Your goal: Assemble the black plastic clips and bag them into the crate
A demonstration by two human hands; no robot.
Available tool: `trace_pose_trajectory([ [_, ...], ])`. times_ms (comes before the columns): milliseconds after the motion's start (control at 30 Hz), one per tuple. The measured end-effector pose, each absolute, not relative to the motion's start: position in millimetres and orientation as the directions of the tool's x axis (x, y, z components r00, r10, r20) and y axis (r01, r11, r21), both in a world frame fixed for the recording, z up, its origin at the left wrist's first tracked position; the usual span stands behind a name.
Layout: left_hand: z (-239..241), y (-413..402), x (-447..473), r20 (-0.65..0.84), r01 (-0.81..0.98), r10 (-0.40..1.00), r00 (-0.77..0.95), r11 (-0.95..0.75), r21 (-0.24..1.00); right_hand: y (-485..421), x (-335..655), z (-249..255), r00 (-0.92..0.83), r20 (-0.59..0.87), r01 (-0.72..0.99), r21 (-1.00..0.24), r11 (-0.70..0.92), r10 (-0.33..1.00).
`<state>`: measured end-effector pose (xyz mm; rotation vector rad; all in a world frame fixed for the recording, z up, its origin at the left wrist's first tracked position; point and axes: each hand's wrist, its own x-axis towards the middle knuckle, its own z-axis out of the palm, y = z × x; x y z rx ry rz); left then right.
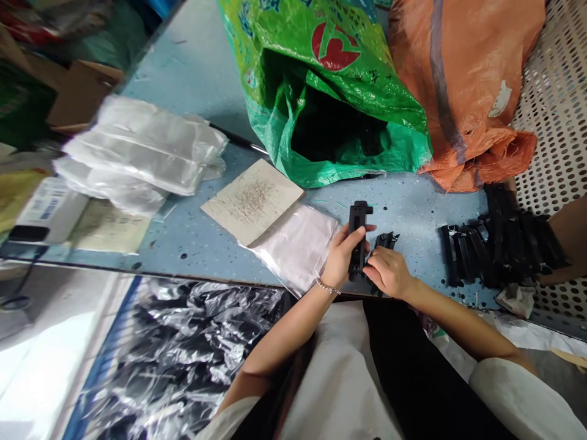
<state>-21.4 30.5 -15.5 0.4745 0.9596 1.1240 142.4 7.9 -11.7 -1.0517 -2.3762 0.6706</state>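
My left hand (338, 260), with a beaded bracelet at the wrist, grips a long black plastic part (359, 215) over the front edge of the table. The part stands lengthwise away from me, with a small knob at its far end. My right hand (391, 272) is closed, its fingertips at the part's near right side; what they pinch is hidden. Just beyond the right hand, another black plastic piece (387, 239) lies on the table. A flat clear plastic bag (298, 247) lies left of my left hand, partly under a cardboard sheet (252, 200).
A green woven sack (339, 116) gapes open at the back, beside an orange sack (468, 91). Several black parts (499, 244) are piled at right near a perforated panel (554, 91). Stacked plastic bags (147, 146) lie left. Below the table edge are plastic-wrapped black items (183, 348).
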Motion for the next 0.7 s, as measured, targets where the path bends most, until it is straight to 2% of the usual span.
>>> trace_pose_trajectory([
  [100, -32, 24, -21, -0.407, -0.488, 0.914, 0.007, 0.358, 0.796, 36, 148, -10, -0.592, -0.022, 0.595, -0.686, 0.418, 0.806],
  [133, -39, 22, -20, -0.399, -0.444, 0.917, 0.006, 0.360, 0.820, 57, 149, -9, -0.555, -0.106, 0.656, -0.666, 0.356, 0.825],
  [167, -48, 19, -19, -0.379, -0.375, 0.925, 0.021, 0.358, 0.855, 81, 151, -8, -0.469, -0.148, 0.752, -0.585, 0.305, 0.871],
  [233, -65, 13, -14, -0.270, -0.152, 0.962, 0.034, 0.272, 0.950, 135, 150, -12, -0.284, -0.123, 0.917, -0.325, 0.232, 0.951],
  [267, -73, 11, -11, -0.186, -0.008, 0.982, 0.025, 0.186, 0.982, 161, 148, -16, -0.235, -0.058, 0.945, -0.248, 0.214, 0.970],
  [367, -90, 6, -6, 0.074, 0.367, 0.997, -0.017, -0.062, 0.928, 218, 139, -32, -0.332, 0.044, 0.926, -0.172, 0.335, 0.942],
  [433, -95, 6, -7, 0.155, 0.452, 0.988, -0.010, -0.134, 0.882, 231, 135, -41, -0.399, 0.049, 0.900, -0.167, 0.402, 0.916],
  [500, -94, 8, -12, 0.167, 0.414, 0.986, -0.001, -0.152, 0.898, 221, 135, -44, -0.419, 0.065, 0.885, -0.192, 0.423, 0.906],
  [567, -88, 14, -16, 0.113, 0.257, 0.993, -0.039, -0.099, 0.961, 190, 138, -39, -0.425, 0.111, 0.856, -0.272, 0.439, 0.898],
  [633, -77, 24, -18, 0.004, -0.016, 0.995, -0.103, -0.005, 1.000, 148, 142, -27, -0.430, 0.183, 0.794, -0.389, 0.467, 0.884],
  [700, -62, 34, -16, -0.100, -0.307, 0.985, -0.141, 0.053, 0.950, 104, 145, -10, -0.453, 0.245, 0.709, -0.484, 0.513, 0.857],
])
